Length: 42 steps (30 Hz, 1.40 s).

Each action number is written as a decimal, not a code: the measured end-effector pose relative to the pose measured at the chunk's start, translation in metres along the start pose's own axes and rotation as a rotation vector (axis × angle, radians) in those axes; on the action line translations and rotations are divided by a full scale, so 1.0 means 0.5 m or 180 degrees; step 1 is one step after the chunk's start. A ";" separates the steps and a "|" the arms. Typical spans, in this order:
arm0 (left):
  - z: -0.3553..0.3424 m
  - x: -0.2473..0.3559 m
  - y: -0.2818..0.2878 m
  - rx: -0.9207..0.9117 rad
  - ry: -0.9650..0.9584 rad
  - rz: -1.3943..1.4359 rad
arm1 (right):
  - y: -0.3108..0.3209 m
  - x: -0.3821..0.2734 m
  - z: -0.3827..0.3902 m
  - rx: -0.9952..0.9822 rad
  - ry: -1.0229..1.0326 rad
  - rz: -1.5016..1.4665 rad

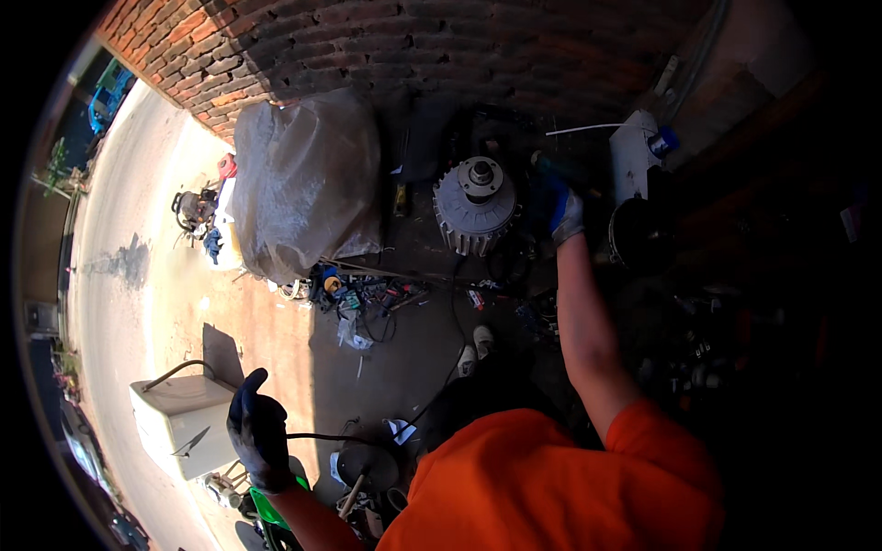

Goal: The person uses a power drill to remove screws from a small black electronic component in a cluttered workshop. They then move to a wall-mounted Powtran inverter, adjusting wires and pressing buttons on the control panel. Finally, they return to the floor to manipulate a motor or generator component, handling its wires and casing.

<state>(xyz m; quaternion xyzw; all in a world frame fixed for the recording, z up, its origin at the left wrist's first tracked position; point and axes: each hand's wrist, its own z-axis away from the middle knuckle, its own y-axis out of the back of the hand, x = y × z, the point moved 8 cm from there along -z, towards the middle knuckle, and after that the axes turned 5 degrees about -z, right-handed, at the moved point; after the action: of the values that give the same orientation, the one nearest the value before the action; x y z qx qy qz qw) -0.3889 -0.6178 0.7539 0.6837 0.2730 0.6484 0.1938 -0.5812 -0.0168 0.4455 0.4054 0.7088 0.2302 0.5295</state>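
My left hand [259, 433], in a dark glove, is held out at the lower left with one finger pointing up. A black cable [317, 437] runs into its side and seems gripped there, though the glove hides the grip. My right hand [568, 219], in a blue and grey glove, reaches forward beside a finned grey motor [476, 209]. The motor stands with its shaft and round flange facing up. Just beyond the right hand lies a dark greenish, bottle-like thing [562, 171]. Deep shade hides the right fingers, so their grip cannot be made out.
A plastic-covered bulk [308, 184] stands left of the motor, against a brick wall [459, 46]. Tools and scraps [354, 294] litter the ground below it. At lower left stands a white box [179, 427]. A pale housing [632, 161] with a blue part is at right.
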 end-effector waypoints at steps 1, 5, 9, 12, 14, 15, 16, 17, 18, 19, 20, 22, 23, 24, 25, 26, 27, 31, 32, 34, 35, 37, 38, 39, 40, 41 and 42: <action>-0.016 0.016 0.016 0.0020 0.0088 0.0378 | 0.006 0.033 0.010 0.0250 -0.0103 -0.1528; -0.058 0.114 0.099 0.0477 -0.0674 -0.1466 | -0.004 0.054 0.056 0.0924 -0.0801 -0.3719; -0.133 0.179 0.116 0.0524 -0.0920 -0.1546 | 0.066 -0.049 0.130 0.1419 -0.1858 -0.2935; -0.192 0.251 0.093 0.0231 -0.1442 -0.0929 | 0.188 -0.307 0.123 0.1323 -0.1177 -0.2041; -0.214 0.305 0.084 0.0444 -0.1946 -0.1325 | 0.203 -0.568 0.148 0.0591 -0.1145 -0.3732; -0.231 0.327 0.077 0.0337 -0.2215 -0.1031 | 0.169 -0.693 0.156 -0.0286 -0.0888 -0.4385; -0.249 0.345 0.068 0.0214 -0.2489 -0.0705 | 0.136 -0.816 0.178 -0.1238 -0.0747 -0.4855; -0.266 0.369 0.058 0.0061 -0.2738 -0.0352 | 0.101 -0.911 0.185 -0.1477 -0.0097 -0.4259; -0.291 0.395 0.034 -0.0245 -0.2981 0.0178 | 0.073 -0.994 0.193 -0.1527 0.0553 -0.3567; -0.309 0.418 0.003 -0.0834 -0.3162 0.0893 | 0.043 -1.076 0.208 -0.1481 0.1135 -0.2975; -0.315 0.414 0.001 -0.1587 -0.3130 0.1621 | 0.003 -1.143 0.207 -0.2664 0.0280 -0.2825; -0.313 0.440 -0.030 -0.2829 -0.3102 0.2861 | 0.001 -1.170 0.176 -0.2527 0.0373 -0.3217; -0.308 0.441 0.011 -0.1090 -0.3452 0.1907 | 0.015 -1.172 0.165 -0.2495 -0.0126 -0.3458; -0.346 0.420 0.053 -0.0875 -0.3731 0.2182 | 0.047 -1.161 0.137 -0.1879 -0.0270 -0.3960; -0.367 0.381 0.069 -0.0819 -0.3471 0.1772 | 0.089 -1.135 0.110 -0.1229 -0.0405 -0.4429; -0.385 0.345 0.085 -0.0782 -0.3218 0.1377 | 0.141 -1.101 0.080 -0.1019 -0.0640 -0.4645; -0.382 0.302 0.059 -0.1299 -0.3016 0.1743 | 0.214 -1.090 0.050 -0.0526 -0.0417 -0.4464; -0.268 0.109 -0.181 -0.3362 -0.2084 0.2014 | 0.437 -1.040 -0.032 0.0551 0.0651 -0.4768; -0.216 0.097 -0.247 -0.3954 -0.1609 0.2528 | 0.473 -1.023 -0.037 0.0665 0.0708 -0.4896; -0.163 0.030 -0.365 -0.3930 -0.0906 0.2293 | 0.544 -1.000 -0.048 0.0827 0.0890 -0.5206; -0.140 0.023 -0.417 -0.4111 -0.0652 0.2385 | 0.579 -0.996 -0.054 0.0853 0.1115 -0.5065; -0.120 -0.025 -0.532 -0.4204 -0.1187 0.1536 | 0.651 -0.956 -0.060 0.0883 0.1550 -0.4793; -0.119 -0.012 -0.562 -0.3989 -0.1208 0.1832 | 0.706 -0.884 -0.052 0.1044 0.1512 -0.4102; -0.115 0.001 -0.586 -0.3758 -0.1199 0.2101 | 0.721 -0.860 -0.051 0.0808 0.1545 -0.4370; -0.112 0.020 -0.594 -0.3507 -0.1403 0.1909 | 0.722 -0.835 -0.055 0.0561 0.1558 -0.4665; -0.108 0.043 -0.602 -0.3249 -0.1595 0.1714 | 0.722 -0.817 -0.058 0.0320 0.1574 -0.4951; -0.104 0.094 -0.592 -0.2969 -0.2055 0.1082 | 0.726 -0.797 -0.060 0.0311 0.1557 -0.5090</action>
<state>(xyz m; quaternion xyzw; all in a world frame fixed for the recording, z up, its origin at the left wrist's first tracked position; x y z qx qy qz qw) -0.4759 -0.3634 0.6115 0.7232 -0.2270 0.4811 0.4405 -0.4449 -0.1344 0.9545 -0.2584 0.8867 -0.1642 0.3463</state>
